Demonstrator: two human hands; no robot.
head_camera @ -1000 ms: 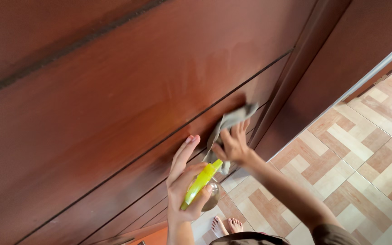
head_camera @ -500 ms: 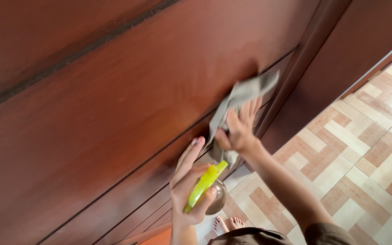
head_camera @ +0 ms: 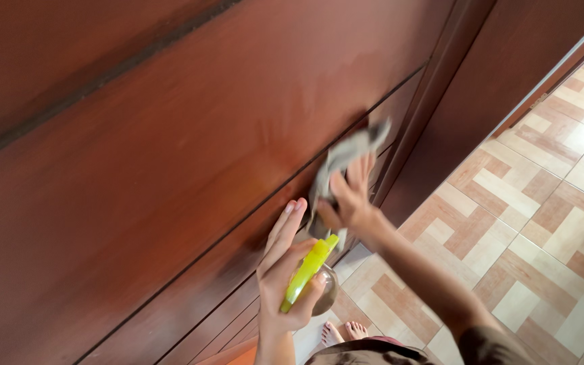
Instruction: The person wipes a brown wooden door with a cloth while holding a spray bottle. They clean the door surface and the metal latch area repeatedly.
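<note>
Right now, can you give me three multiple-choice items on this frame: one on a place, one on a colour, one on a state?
1. Where is the grey cloth?
A. on the tiled floor
B. pressed against the brown wooden door
C. draped over the bottle

2. What colour is the spray bottle's trigger head?
A. yellow-green
B. blue
C. white

3. How is the left hand?
A. empty
B. flat on the floor
C. closed around the spray bottle

Answers: 1 B, the right hand holds it to the wooden door; 2 A, the spray bottle has a yellow-green head; 3 C, its fingers wrap the bottle.
</note>
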